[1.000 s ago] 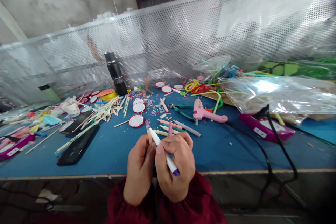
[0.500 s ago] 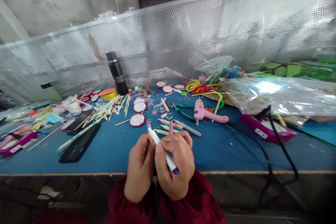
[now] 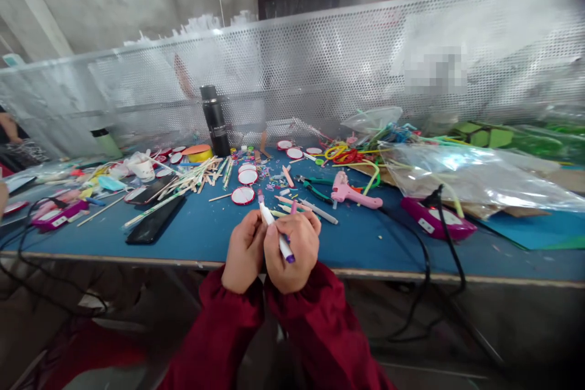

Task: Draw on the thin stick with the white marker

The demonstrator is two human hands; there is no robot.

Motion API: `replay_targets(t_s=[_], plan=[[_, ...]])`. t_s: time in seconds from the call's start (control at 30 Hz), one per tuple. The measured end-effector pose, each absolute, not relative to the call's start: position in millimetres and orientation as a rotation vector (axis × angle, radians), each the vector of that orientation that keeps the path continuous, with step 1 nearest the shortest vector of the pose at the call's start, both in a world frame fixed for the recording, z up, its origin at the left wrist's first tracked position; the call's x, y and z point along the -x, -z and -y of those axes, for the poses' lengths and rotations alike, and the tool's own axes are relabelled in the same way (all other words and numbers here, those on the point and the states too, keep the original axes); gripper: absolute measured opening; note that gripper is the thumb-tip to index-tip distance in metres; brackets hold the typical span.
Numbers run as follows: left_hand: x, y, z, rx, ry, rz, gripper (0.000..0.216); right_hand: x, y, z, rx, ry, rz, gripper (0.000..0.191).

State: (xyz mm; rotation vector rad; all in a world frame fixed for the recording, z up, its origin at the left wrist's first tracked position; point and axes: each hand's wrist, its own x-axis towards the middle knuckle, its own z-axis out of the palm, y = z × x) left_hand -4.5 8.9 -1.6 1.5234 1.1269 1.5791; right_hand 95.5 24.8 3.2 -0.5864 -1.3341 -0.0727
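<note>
Both my hands are close together over the front of the blue table. My right hand (image 3: pixel 295 250) is closed around a white marker (image 3: pixel 276 233) with a purple end, which slants up to the left. My left hand (image 3: pixel 244 250) pinches a small stick with a purplish tip (image 3: pixel 261 196), most of it hidden by fingers. The marker's upper end is against or just beside this stick; I cannot tell which. Just beyond my right hand, a pink pen-like piece (image 3: pixel 294 207) sticks up among several pale markers (image 3: pixel 320 210). Round white discs with red rims (image 3: pixel 243 195) lie beyond my left hand.
Right of centre are green-handled pliers (image 3: pixel 315 187), a pink glue gun (image 3: pixel 354 191) and a purple power strip (image 3: pixel 439 219) with black cables. On the left lie a black phone (image 3: pixel 155 219) and wooden sticks (image 3: pixel 201 175). A black bottle (image 3: pixel 215 122) stands by the perforated metal screen (image 3: pixel 311 73).
The view has shifted, so the table and my hands appear smaller and higher, with more sleeve showing. Both hands keep the same hold on the marker and stick.
</note>
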Motion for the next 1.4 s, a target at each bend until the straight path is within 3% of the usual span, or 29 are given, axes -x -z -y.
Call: replay_targets(t_s=[1.4], plan=[[11.9, 11.2, -22.9, -1.804, -1.669, -1.313, 0.02, -92.6, -0.4, -32.9, 0.677, 0.173, 1.381, 0.019]])
